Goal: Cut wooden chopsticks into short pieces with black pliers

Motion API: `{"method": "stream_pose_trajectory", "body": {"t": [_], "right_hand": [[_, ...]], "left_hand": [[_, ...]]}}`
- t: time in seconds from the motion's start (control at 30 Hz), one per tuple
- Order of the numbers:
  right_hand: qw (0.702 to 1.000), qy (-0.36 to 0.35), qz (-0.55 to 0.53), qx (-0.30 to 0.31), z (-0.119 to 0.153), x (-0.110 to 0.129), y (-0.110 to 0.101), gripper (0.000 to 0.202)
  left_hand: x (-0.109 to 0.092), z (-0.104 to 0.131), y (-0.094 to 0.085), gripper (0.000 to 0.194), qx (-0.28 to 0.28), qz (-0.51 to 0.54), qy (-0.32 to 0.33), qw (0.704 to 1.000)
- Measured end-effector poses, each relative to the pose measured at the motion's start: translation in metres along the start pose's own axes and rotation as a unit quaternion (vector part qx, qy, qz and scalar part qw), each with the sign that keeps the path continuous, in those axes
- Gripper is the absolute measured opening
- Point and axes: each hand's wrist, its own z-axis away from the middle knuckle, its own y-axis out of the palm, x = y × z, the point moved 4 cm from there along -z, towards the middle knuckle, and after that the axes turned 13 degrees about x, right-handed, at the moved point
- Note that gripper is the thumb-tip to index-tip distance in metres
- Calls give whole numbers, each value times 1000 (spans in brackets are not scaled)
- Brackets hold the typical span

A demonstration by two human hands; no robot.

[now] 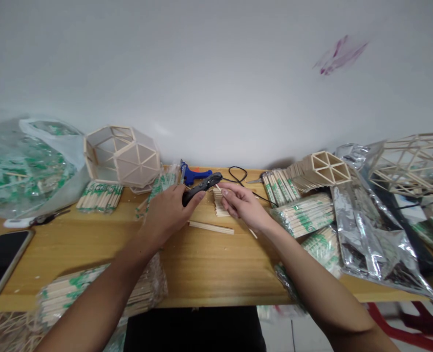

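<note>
My left hand (170, 208) is wrapped around a pair of dark-handled pliers (202, 188), whose jaws point right and away from me. Between the fingers of my right hand (244, 203) is a thin wooden stick (252, 233). One end of it reaches the jaws, and the other slants out below the palm. Whether the jaws are closed on the stick is too small to tell. Behind the right fingers lies a row of short wooden pieces (221, 211), partly covered. A few longer sticks (211, 228) rest together on the table just below the hands.
A blue glue gun (198, 175) with a black cable lies behind my hands. Stick lattice frames stand at left (123, 154) and right (328, 168). Wrapped stick bundles (308, 213) flank the work area. A phone (4, 264) sits at the left edge of the wooden table (216, 278).
</note>
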Motion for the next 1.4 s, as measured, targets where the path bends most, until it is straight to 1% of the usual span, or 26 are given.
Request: {"method": "stream_pose_trajectory", "body": {"t": [0.2, 0.67, 0.8, 0.93, 1.07, 1.23, 1.4], "right_hand": [[1000, 6, 6, 8, -1, 0, -1, 52], [1000, 11, -4, 0, 0, -2, -1, 50], [1000, 10, -2, 3, -1, -3, -1, 51], [1000, 10, 2, 4, -1, -2, -1, 51], [1000, 8, -3, 8, 0, -1, 0, 53], [1000, 8, 0, 16, 0, -1, 0, 50], [1000, 13, 1, 15, -1, -1, 0, 51]], "left_hand": [[-1, 0, -1, 64, 2, -7, -4, 1000], [1, -1, 1, 67, 4, -2, 7, 1000], [0, -1, 1, 65, 7, -4, 0, 1000], [-1, 0, 1, 66, 5, -11, 1, 1000], [-1, 1, 1, 67, 15, -6, 1, 1000], [-2, 1, 1, 66, 18, 3, 2, 1000], [-1, 0, 2, 68, 25, -2, -13, 1000]]}}
